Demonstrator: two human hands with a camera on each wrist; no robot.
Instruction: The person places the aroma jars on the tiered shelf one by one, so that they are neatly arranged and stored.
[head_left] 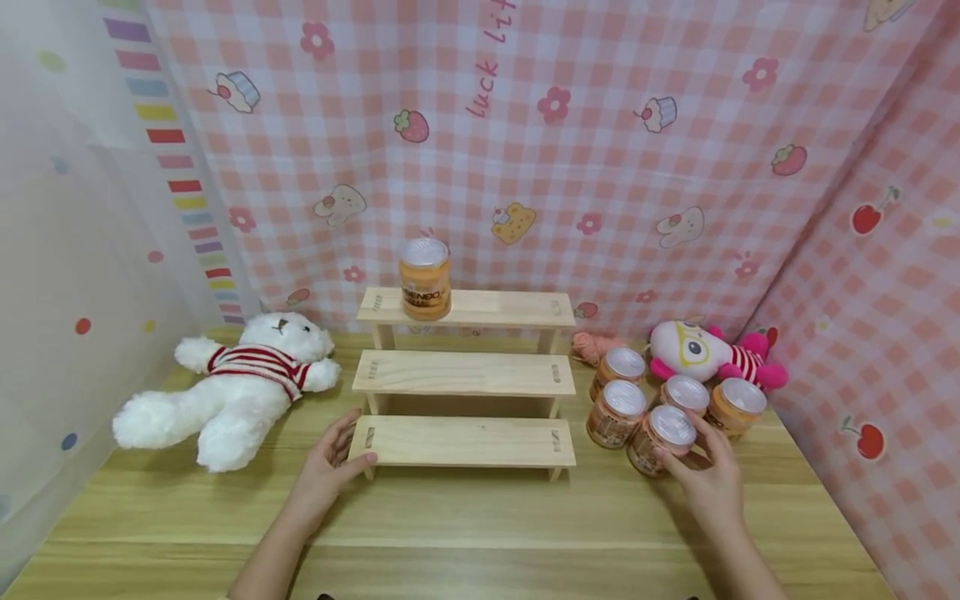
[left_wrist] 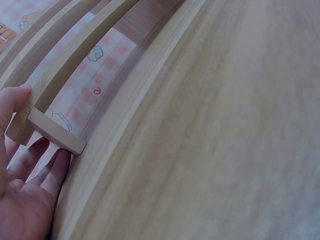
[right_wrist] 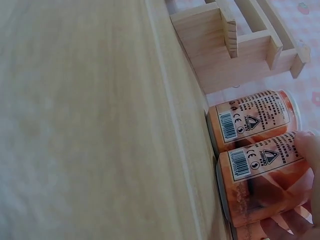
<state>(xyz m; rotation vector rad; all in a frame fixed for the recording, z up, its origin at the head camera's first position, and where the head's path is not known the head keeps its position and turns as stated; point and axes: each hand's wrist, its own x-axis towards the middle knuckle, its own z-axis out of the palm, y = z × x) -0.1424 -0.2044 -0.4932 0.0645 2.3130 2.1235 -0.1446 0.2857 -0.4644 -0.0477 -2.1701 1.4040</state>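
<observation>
A three-step wooden display rack [head_left: 465, 440] stands mid-table. My left hand [head_left: 330, 454] holds the left end of its lowest step, thumb on the board and fingers around the side by the leg [left_wrist: 57, 131]. On the top step, left of centre, an orange can [head_left: 425, 283] stands upright. To the right of the rack, my right hand [head_left: 708, 475] grips the front can [head_left: 651, 446] of a cluster, thumb and fingers on either side near its lid. That can [right_wrist: 265, 175] stands upright on the table, touching a neighbouring can [right_wrist: 252, 120] with the same barcode label.
More orange cans [head_left: 617, 414] crowd behind and beside the gripped one. A pink plush toy [head_left: 690, 350] lies behind them, near a pink yarn-like bundle [head_left: 592, 346]. A white teddy bear [head_left: 251, 379] lies at the left. Printed curtains [head_left: 480, 167] enclose the wooden table [head_left: 480, 533].
</observation>
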